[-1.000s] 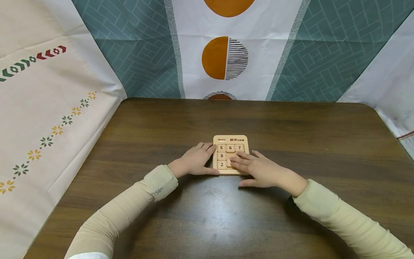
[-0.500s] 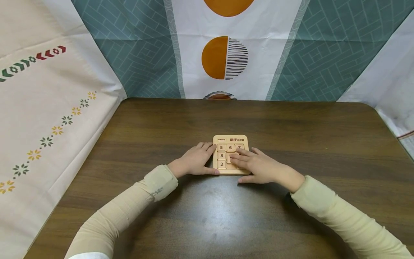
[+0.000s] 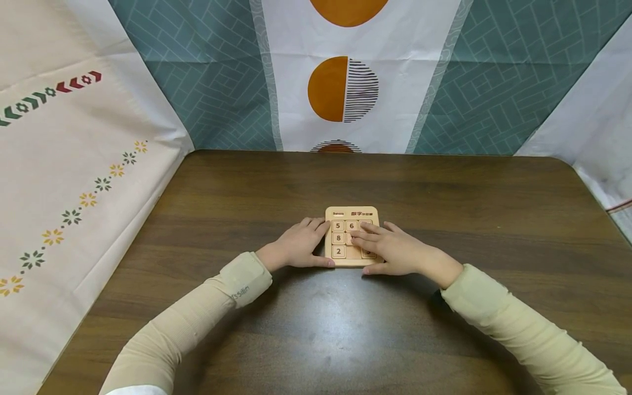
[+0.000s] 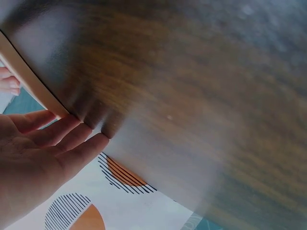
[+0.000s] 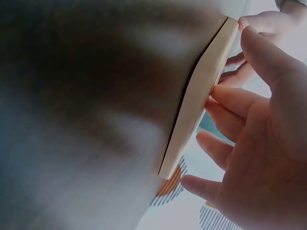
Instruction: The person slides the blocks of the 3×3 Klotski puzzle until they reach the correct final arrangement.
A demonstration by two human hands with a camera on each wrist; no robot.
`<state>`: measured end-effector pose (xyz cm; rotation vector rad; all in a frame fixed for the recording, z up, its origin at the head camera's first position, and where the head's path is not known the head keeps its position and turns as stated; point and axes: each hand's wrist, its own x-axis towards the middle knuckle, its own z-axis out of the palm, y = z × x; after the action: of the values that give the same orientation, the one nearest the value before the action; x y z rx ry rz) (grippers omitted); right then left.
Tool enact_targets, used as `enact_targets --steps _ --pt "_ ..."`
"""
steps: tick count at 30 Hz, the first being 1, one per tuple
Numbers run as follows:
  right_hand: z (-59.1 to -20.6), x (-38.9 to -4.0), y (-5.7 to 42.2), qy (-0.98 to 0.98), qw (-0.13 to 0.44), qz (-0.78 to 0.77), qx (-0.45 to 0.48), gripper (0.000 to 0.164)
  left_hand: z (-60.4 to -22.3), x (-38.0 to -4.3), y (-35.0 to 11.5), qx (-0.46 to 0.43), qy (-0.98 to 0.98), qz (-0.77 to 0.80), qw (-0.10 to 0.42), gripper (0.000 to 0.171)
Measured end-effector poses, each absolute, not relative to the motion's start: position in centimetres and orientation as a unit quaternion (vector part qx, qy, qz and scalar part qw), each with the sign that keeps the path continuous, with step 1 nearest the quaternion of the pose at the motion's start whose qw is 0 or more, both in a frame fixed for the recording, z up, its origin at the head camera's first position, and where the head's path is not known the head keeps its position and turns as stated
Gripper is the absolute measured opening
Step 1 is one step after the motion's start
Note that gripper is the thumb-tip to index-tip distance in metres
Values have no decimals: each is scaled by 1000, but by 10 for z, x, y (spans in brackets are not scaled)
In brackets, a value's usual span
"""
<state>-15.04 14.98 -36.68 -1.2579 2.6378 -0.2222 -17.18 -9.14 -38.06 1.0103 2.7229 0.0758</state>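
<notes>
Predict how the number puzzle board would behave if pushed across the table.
The number puzzle board would probably stay stiff, as it shows no sag. Lying flat and low on the shiny table, it would likely slide rather than tip.

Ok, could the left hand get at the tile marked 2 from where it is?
Likely yes: the tile marked 2 lies uncovered beside the left hand, which touches the left edge of the number board; the right hand lies farther right, leaving the way free.
</notes>
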Motion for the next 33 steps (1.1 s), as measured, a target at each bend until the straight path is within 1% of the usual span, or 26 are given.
enact_targets --steps 8,19,33 --pt "-367 -146 146 891 96 -80 -436 70 -381 -171 -92 353 929 25 109 94" --pt "-367 -136 131 874 112 -65 -469 70 -380 -171 -93 353 928 28 115 93" --pt "-369 -135 139 869 103 -74 -478 70 -381 -172 -94 356 928 30 107 94"
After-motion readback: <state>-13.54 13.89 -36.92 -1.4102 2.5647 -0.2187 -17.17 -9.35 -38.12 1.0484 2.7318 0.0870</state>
